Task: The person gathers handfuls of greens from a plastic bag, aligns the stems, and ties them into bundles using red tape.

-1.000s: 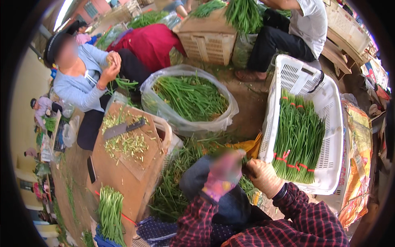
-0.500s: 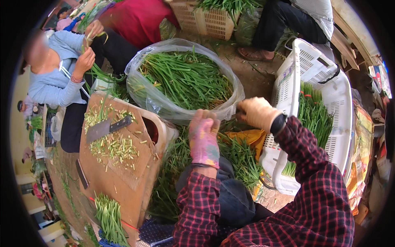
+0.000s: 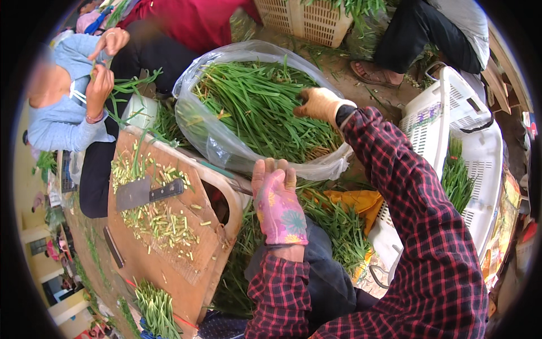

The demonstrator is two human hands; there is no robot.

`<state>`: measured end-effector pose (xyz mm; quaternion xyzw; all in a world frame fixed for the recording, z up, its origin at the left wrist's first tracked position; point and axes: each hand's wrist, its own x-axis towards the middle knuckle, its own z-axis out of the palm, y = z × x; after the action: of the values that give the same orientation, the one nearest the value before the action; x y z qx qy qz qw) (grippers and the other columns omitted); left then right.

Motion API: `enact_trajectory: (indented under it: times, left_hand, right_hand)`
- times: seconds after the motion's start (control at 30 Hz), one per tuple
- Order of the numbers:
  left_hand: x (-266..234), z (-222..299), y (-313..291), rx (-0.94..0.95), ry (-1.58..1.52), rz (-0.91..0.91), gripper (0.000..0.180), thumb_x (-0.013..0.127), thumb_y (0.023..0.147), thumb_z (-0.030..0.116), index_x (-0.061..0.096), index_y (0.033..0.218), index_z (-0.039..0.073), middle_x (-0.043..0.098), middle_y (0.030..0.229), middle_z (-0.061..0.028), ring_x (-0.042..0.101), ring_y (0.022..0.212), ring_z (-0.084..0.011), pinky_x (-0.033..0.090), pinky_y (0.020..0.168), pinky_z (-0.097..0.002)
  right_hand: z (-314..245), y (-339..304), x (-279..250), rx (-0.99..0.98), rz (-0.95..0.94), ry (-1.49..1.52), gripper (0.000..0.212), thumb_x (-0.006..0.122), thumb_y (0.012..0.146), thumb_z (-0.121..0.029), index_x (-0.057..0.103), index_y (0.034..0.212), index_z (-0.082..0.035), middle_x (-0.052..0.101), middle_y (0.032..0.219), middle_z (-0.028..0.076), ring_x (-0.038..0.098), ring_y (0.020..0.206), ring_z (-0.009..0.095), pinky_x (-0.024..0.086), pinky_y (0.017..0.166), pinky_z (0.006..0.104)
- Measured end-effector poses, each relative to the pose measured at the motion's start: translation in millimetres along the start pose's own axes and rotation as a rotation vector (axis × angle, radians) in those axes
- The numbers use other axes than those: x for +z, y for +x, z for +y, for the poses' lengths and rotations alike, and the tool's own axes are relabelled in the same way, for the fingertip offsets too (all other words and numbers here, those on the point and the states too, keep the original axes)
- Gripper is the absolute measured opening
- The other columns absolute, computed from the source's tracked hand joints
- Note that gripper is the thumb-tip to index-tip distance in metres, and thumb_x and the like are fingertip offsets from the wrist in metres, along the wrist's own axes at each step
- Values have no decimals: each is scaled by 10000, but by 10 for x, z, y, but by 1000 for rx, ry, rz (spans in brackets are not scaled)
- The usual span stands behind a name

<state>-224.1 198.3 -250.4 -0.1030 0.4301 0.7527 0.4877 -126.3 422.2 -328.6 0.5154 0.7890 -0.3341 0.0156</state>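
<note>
Long green stalks (image 3: 254, 107) lie loose in the wide-mouthed clear plastic bag (image 3: 213, 146), ahead of the wearer. Long axis mostly upper left to lower right, fanned out, some crossing. Pale brownish ends cluster at the lower right, near the rim.

Right hand (image 3: 320, 105), tan glove: over the right side of the bag opening, at the stalks. Fingers curled, small gap between thumb and forefinger; can't tell if a stalk is pinched. Left hand (image 3: 280, 206), pink floral glove, bare fingertips: just below the near rim, fingers up, close together, slightly bent. Can't tell if they grip anything.

Vs half a second ago: right hand has gone from outside the near right rim to over the stalks; left stays by the near rim. View shifted too: white crate (image 3: 423, 121) sits further right, and the right sleeve now covers more of it. Bundled greens (image 3: 456, 178) inside it.

Left of the bag: brown board (image 3: 164, 265) with cleaver (image 3: 134, 194), blade left, handle right, among chopped pieces (image 3: 164, 229). Dark strip (image 3: 114, 247) along its left edge, green bundle (image 3: 155, 311) at its near end. Loose greens (image 3: 339, 231) and yellow sheet (image 3: 361, 206) below the bag. Upper left, co-worker (image 3: 62, 124) in light blue handles thin stalks.
</note>
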Motion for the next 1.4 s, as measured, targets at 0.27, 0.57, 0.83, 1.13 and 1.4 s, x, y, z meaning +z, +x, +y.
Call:
enact_trajectory:
  times: [0.27,0.57,0.83,1.13,1.4]
  left_hand:
    - [82,78,261,31,-13,36,404,532,829,-61,494,1228,-8,574,1172,-125,572,1103,-249,467,976,-395]
    - [-15,-72,368,-186,106,8,509,571,814,-34,466,1311,0,529,1188,-95,568,1071,-236,477,926,-361]
    - [-125,-206,291,-210,90,17,458,578,796,-49,496,1242,16,553,1118,-83,584,1050,-255,498,917,-384]
    - [-64,-140,273,-142,100,6,532,607,775,-30,477,1290,6,527,1154,-77,578,1039,-242,473,936,-383]
    - [-41,-150,260,-176,99,-16,480,585,795,-52,491,1262,2,547,1153,-92,583,1056,-248,492,928,-377]
  right_hand:
    - [-134,489,180,-98,208,182,462,668,790,-375,630,1141,-76,666,1073,198,634,1006,355,500,889,409]
    - [1075,-739,1018,191,-376,-548,255,543,859,-167,734,958,-30,689,1024,202,674,943,337,530,812,422]
    - [787,-1338,1473,-257,-374,-820,201,630,795,-144,725,937,-38,703,902,96,673,910,297,541,736,360]
    - [80,-944,543,17,-28,105,245,537,819,-102,684,1015,-120,684,957,158,651,910,357,529,801,399]
    - [1553,-426,975,659,101,27,310,549,856,-188,674,1134,-127,633,1170,189,592,1114,351,480,932,410]
